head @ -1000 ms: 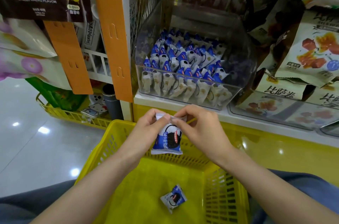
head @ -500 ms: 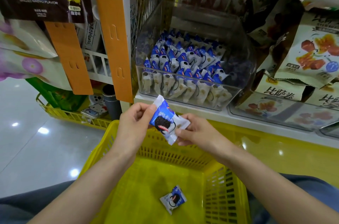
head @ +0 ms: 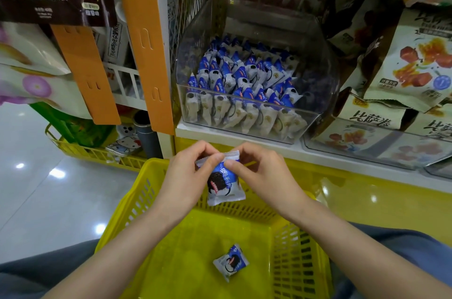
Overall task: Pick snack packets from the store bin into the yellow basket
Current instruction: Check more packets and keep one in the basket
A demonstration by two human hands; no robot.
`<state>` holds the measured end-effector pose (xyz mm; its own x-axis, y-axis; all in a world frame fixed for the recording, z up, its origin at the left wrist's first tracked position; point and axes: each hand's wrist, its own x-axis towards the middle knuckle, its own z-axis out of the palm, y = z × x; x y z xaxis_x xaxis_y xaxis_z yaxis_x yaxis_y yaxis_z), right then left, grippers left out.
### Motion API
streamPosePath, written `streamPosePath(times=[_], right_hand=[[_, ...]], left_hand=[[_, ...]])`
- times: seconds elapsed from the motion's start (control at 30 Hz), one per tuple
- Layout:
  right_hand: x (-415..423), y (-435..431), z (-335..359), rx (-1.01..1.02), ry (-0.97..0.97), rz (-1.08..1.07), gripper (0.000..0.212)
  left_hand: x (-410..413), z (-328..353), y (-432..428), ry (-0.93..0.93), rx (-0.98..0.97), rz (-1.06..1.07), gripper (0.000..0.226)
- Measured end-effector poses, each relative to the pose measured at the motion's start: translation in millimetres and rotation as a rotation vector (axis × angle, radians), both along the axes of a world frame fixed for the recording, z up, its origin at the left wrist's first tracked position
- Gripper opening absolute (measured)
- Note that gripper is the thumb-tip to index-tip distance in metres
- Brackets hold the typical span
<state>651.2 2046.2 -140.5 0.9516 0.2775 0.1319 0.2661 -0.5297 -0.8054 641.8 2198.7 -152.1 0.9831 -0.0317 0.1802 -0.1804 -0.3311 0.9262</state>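
Shelf-mounted clear bin point(head: 247, 125) behind; both hands, left point(head: 186, 176) and right point(head: 264, 173), pinch one snack packet point(head: 223, 183) above yellow basket point(head: 146, 191) containing another packet point(head: 231, 262).

Both forearms reach forward, left hand point(head: 186, 176) and right hand point(head: 266, 173) (thumbs nearly meeting) pinching one snack packet point(head: 223, 187).

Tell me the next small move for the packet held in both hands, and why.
Probably release it so it drops into the yellow basket. The left hand and right hand both pinch the top edge of the held packet, which hangs by the basket's far wall. Another packet already lies on the basket floor.
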Motion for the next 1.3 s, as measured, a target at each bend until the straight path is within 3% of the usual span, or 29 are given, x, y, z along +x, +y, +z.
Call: streamPosePath(times=[0.13,0.3,0.47,0.63,0.77,0.87,0.97,1.07,1.23,1.3], right_hand=[[-2.3,-2.2,1.2,-0.148,-0.167,0.005,0.015],[-4.5,-4.6,5.3,-0.358,-0.437,0.085,0.016],[-1.3,-1.7,4.7,-0.036,-0.068,-0.112,0.015],[9.9,-3.0,12.6,0.485,0.343,-0.285,0.009],[12.3,-7.4,11.6,0.442,0.432,-0.247,0.004],[11.9,-9.2,8.4,0.253,0.530,-0.142,0.021],[7.7,-5.5,1.9,0.094,0.416,-0.083,0.045],[4.6,-3.0,3.8,0.062,0.251,-0.063,0.051],[0.0,-2.0,9.4,0.008,0.062,0.026,0.015],[-2.3,-0.4,9.7,0.016,0.017,0.019,0.014]], left_hand=[[3.2,-2.2,1.1,0.061,-0.054,-0.055,0.021],[6.1,-2.5,0.8,0.258,-0.269,-0.114,0.025],[2.2,3.3,-1.9,0.387,-0.401,-0.133,0.008],[-0.9,4.5,-2.7,0.429,-0.374,-0.105,0.025],[1.9,4.1,-0.6,0.344,-0.453,0.047,0.023],[4.1,5.8,2.7,0.285,-0.475,0.103,0.017],[5.6,4.5,5.1,0.164,-0.302,0.108,0.005],[5.4,2.9,4.6,0.120,-0.196,0.030,0.007],[4.6,1.6,2.4,0.086,-0.156,-0.041,0.018],[3.9,3.1,2.1,0.114,-0.192,-0.060,0.019]])
